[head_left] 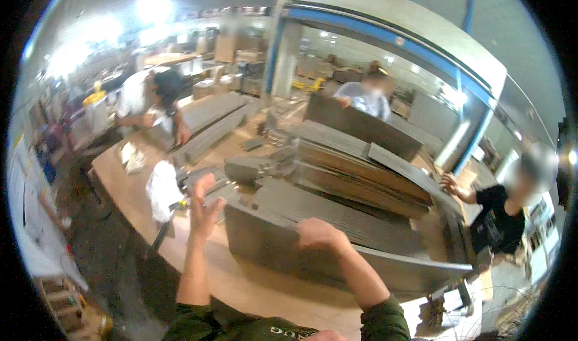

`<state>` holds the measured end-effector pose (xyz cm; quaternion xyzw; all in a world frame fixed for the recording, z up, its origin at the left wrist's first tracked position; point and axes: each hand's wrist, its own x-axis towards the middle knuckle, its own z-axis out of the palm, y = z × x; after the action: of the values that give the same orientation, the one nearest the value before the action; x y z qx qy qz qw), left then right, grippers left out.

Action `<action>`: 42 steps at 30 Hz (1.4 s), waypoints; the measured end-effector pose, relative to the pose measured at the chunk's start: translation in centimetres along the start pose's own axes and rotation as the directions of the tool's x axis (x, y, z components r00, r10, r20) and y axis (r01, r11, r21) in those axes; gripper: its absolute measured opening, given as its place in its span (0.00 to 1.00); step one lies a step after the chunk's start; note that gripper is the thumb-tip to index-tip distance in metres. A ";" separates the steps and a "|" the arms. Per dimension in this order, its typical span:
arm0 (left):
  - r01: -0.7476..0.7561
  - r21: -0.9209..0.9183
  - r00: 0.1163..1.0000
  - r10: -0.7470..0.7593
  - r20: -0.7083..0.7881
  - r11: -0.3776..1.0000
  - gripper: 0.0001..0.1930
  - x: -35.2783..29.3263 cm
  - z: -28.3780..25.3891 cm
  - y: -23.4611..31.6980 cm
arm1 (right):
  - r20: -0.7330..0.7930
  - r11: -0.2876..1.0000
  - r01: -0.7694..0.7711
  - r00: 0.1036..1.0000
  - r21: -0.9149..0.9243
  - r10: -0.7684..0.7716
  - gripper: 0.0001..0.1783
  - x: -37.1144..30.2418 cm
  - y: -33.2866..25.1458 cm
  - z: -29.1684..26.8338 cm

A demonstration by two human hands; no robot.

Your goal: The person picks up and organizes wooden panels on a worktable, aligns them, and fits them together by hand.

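A long dark grey panel (361,267) stands on its edge across the near side of the table. Over its top edge my right hand (322,235) is curled, gripping it near the middle. My left hand (206,207) is raised beside the panel's left end, its fingers spread and holding nothing. Just past the panel lies a stack of narrow grey strips (331,211). Left of my left hand are a white cloth or bag (162,190) and a tool with a dark handle (162,232).
Behind the strips rises a pile of boards (361,172). A person across the table holds another grey panel (361,124). Someone at the right touches a long board (415,173); another person bends over long panels (220,121) at the far left. A blue-and-white machine frame (385,25) stands behind.
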<state>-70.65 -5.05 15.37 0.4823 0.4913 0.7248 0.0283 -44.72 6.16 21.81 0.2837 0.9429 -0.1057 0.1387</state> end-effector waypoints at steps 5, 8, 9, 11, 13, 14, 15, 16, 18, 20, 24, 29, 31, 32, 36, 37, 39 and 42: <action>-0.530 0.356 0.848 0.481 0.222 0.770 0.33 9.3 3.5 13.5 | -0.178 0.989 -0.111 0.976 0.097 0.127 0.14 -1.4 0.3 1.1; -0.459 0.355 0.859 0.307 0.409 0.814 0.34 9.6 7.5 10.5 | -0.141 0.986 -0.140 0.978 0.085 0.151 0.16 -2.9 0.3 -0.2; -0.371 0.356 0.867 0.182 0.464 0.858 0.35 8.2 8.3 6.2 | -0.180 0.991 -0.106 0.977 0.077 0.119 0.17 -2.2 -0.2 0.1; -0.079 0.852 0.673 -0.603 0.428 0.518 0.38 4.7 6.7 0.3 | -0.290 0.998 -0.012 0.957 0.057 0.028 0.19 -1.5 -0.8 0.9; -0.313 0.706 0.776 -0.257 0.576 0.635 0.40 4.7 7.2 1.7 | -0.437 0.997 0.056 0.899 0.055 -0.026 0.20 -3.3 0.8 2.1; -0.174 0.698 0.714 -0.399 0.575 0.695 0.40 4.4 6.9 0.6 | -0.189 0.995 -0.097 0.977 -0.001 0.095 0.25 -4.5 1.7 1.7; -0.013 0.676 0.642 -0.512 0.571 0.737 0.39 4.5 7.4 -0.9 | -0.094 0.980 -0.197 0.975 0.029 0.199 0.25 -6.5 3.6 2.1; -0.069 0.655 0.635 -0.473 0.610 0.752 0.38 4.5 8.8 0.2 | -0.172 0.979 -0.202 0.966 -0.028 0.194 0.24 -9.0 7.4 4.3; -0.164 0.659 0.627 -0.438 0.644 0.734 0.37 4.1 10.5 1.0 | -0.066 0.956 -0.285 0.958 -0.077 0.280 0.29 -15.2 13.8 5.8; -0.199 0.678 0.614 -0.449 0.649 0.708 0.34 3.6 11.3 1.6 | 0.003 0.926 -0.378 0.926 0.005 0.378 0.26 -22.0 14.9 4.3; -0.230 0.578 0.717 -0.266 0.645 0.783 0.28 2.4 12.0 0.6 | -0.059 0.816 -0.574 0.818 -0.060 0.572 0.22 -23.1 20.1 8.6; -0.597 0.507 0.442 -0.272 0.855 0.622 0.38 -1.9 17.8 7.2 | -0.116 0.837 -0.545 0.829 0.056 0.547 0.22 -21.6 18.4 5.4; -0.569 0.582 0.350 -0.468 0.811 0.581 0.41 -2.9 22.2 11.8 | -0.193 0.795 -0.599 0.772 0.097 0.605 0.22 -23.5 18.1 5.4; -0.596 0.514 0.337 -0.389 0.858 0.617 0.43 -3.5 23.0 11.4 | -0.206 0.804 -0.585 0.778 0.107 0.593 0.22 -23.5 18.1 5.5; -0.635 0.351 0.243 -0.253 0.936 0.688 0.45 -7.6 28.0 11.1 | -0.140 0.827 -0.549 0.816 0.121 0.561 0.23 -23.1 17.8 6.1; -0.610 0.317 0.204 -0.243 0.949 0.727 0.41 -8.8 29.9 11.6 | -0.088 0.829 -0.549 0.825 0.108 0.558 0.24 -23.5 17.5 6.1; -0.618 0.282 0.212 -0.190 0.959 0.734 0.36 -11.3 32.9 14.0 | -0.154 0.867 -0.497 0.855 0.033 0.496 0.29 -25.2 17.6 6.5; -0.648 0.367 0.276 -0.243 0.930 0.667 0.37 -12.9 34.2 15.5 | -0.233 0.849 -0.528 0.823 0.019 0.517 0.34 -27.7 20.6 9.0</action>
<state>-32.21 3.77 19.98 0.8434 0.5351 0.0438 0.0181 -9.12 6.46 19.78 0.5379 0.8409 -0.0085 0.0589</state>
